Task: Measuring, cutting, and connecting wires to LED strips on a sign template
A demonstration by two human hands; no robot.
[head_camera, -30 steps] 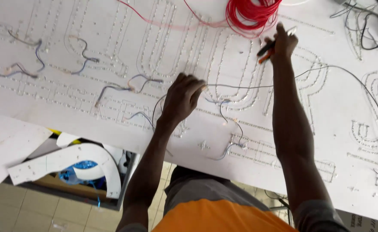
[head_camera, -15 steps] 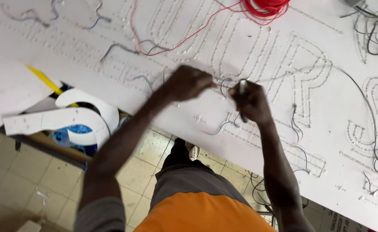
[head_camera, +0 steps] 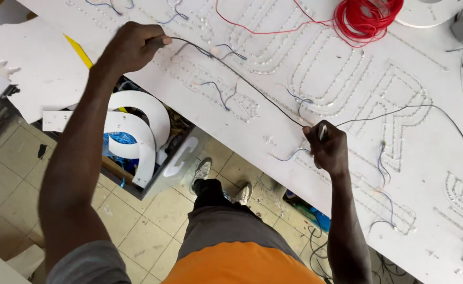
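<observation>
A big white sign board [head_camera: 294,110] with letter outlines of small lights lies in front of me. My left hand [head_camera: 134,46] pinches one end of a thin black wire [head_camera: 236,79] near the board's left part. The wire runs taut across the board to my right hand [head_camera: 326,147], which is closed around it together with a small tool with a pale tip. Beyond my right hand the black wire loops on to the right over the board. Short blue and grey wire stubs stick out of the letters between my hands.
A coil of red wire [head_camera: 368,18] lies at the board's far edge, with a red strand trailing left. Below the board's near edge stands a box [head_camera: 152,158] of white cut-out letters on a tiled floor [head_camera: 152,221]. More cables hang at the right.
My left hand has moved far to the left, pulling the black wire out straight. My right hand has stayed near the board's near edge, gripping the wire.
</observation>
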